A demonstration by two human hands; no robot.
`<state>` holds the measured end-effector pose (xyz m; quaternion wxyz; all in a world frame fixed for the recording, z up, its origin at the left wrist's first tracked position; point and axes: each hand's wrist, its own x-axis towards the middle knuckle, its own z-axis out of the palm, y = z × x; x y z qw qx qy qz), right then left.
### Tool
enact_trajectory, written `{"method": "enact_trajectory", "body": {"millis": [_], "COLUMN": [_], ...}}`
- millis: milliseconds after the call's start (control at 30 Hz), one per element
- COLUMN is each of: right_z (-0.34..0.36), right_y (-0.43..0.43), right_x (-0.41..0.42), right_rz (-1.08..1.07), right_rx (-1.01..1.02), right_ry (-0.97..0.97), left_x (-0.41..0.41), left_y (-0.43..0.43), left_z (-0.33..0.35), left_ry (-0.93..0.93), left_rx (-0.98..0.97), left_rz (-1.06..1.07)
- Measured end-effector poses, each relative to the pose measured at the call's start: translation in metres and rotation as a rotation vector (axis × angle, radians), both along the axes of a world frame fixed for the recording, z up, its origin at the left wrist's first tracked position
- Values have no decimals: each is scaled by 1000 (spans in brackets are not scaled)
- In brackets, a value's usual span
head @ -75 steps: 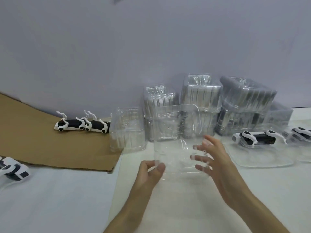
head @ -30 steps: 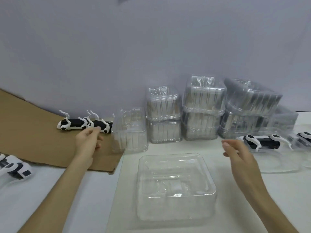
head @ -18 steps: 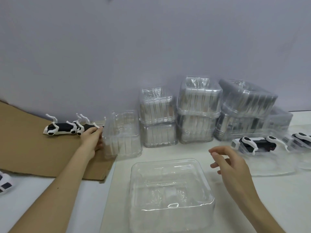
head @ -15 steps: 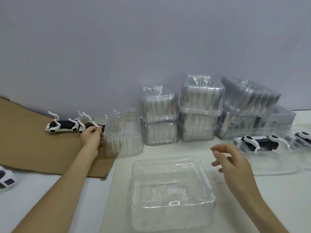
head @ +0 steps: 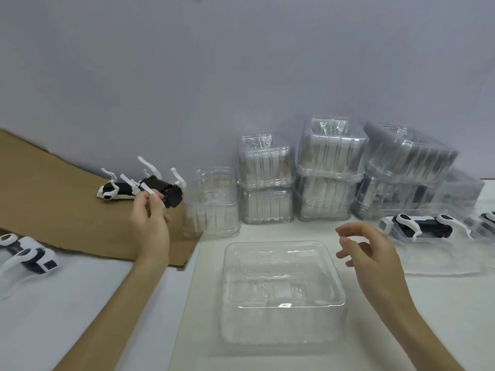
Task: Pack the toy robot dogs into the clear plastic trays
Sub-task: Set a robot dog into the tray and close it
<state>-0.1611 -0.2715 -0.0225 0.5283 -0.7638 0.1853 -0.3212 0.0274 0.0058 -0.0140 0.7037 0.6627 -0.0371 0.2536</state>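
Observation:
A clear plastic tray (head: pixel 284 293) lies on the white table in front of me, with nothing in it. My left hand (head: pixel 151 220) grips a black and white toy robot dog (head: pixel 167 192) by a white leg and holds it tilted, just above the cardboard. A second toy dog (head: pixel 115 190) lies on its back on the cardboard right behind it. My right hand (head: pixel 371 253) hovers open beside the tray's right rim, fingers curled, holding nothing.
A brown cardboard sheet (head: pixel 53 210) covers the left. Stacks of clear trays (head: pixel 329 170) stand against the wall. A lone clear tray (head: pixel 211 202) stands beside the cardboard. Another tray at the right holds a packed dog (head: pixel 420 226). A dog (head: pixel 29 257) lies at far left.
The tray went from my hands down onto the table. My left hand reached to the cardboard, took hold of one toy dog and has lifted it. My right hand stays beside the tray.

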Motion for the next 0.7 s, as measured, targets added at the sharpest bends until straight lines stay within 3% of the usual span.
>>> {"method": "enact_trajectory", "body": {"millis": [167, 333, 433, 500, 700], "right_z": [0, 11, 18, 21, 31], "right_y": [3, 6, 7, 6, 11], "right_x": [-2, -7, -8, -10, -18], "right_rz": [82, 267, 510, 675, 961], "right_rx": [50, 342, 652, 755, 590], "right_ry": [-168, -352, -233, -103, -2], "left_x": [-79, -124, -139, -145, -149], "left_y": [-25, -54, -65, -67, -59], "left_z": [14, 22, 19, 17, 19], "left_ry": [-137, -182, -219, -225, -274], "left_rx": [-19, 3, 115, 182, 345], "left_rz": [-286, -587, -696, -763, -836]}}
